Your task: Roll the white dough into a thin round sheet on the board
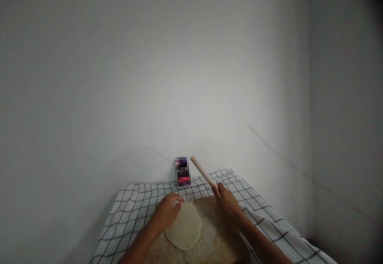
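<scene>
A flat, roughly round sheet of dough [186, 229] lies on a wooden board [220, 236]. At the dough's upper left edge is my left hand [170, 210], its fingers curled with the tips at the rim; whether they pinch the dough or only touch it is hard to make out. My right hand [226, 200] is wrapped round the near end of a pale wooden rolling pin [202, 171]. The pin is tilted up and away to the left, held clear of the dough, over the far right part of the board.
A white cloth with dark checks [134, 204] covers the table under the board. Against the wall [191, 76] at the table's back edge stands an upright, blurred-out dark rectangle [183, 172]. A second wall [344, 136] meets it at the right.
</scene>
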A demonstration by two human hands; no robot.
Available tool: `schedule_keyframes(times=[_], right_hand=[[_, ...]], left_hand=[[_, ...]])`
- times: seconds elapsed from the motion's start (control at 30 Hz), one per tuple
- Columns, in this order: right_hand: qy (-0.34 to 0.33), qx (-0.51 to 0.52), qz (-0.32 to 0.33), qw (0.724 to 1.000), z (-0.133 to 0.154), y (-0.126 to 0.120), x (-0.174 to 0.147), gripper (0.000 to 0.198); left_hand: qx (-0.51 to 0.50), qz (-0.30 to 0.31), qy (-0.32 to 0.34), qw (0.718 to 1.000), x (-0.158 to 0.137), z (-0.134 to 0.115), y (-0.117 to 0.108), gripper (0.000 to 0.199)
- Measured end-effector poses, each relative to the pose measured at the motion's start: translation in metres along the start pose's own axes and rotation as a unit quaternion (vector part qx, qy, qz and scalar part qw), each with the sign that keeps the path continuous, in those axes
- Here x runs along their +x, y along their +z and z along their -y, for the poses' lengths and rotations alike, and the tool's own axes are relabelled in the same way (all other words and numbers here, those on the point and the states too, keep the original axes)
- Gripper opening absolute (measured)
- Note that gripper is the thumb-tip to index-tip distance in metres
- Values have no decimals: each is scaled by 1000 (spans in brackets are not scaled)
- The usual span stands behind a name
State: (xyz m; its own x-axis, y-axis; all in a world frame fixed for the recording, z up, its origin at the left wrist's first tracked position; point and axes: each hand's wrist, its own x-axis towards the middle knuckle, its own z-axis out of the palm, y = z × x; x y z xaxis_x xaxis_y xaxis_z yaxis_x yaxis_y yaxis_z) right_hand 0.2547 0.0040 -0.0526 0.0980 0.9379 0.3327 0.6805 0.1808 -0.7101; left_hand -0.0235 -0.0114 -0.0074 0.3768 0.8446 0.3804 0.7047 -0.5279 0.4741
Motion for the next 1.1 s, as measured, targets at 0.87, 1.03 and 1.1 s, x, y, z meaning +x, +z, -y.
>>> schedule_keyframes(times=[0.87,1.03,1.1], right_hand=[[-2,97,-9,995,-2,14,9,46],[-13,95,-10,995,-3,16,9,48],[-30,99,-7,995,-4,16,8,48]], left_hand=[[-49,297,-82,950,13,-13,-29,48],[-122,92,-131,979,12,8,4,56],[-105,52,-138,983,13,14,17,50]])
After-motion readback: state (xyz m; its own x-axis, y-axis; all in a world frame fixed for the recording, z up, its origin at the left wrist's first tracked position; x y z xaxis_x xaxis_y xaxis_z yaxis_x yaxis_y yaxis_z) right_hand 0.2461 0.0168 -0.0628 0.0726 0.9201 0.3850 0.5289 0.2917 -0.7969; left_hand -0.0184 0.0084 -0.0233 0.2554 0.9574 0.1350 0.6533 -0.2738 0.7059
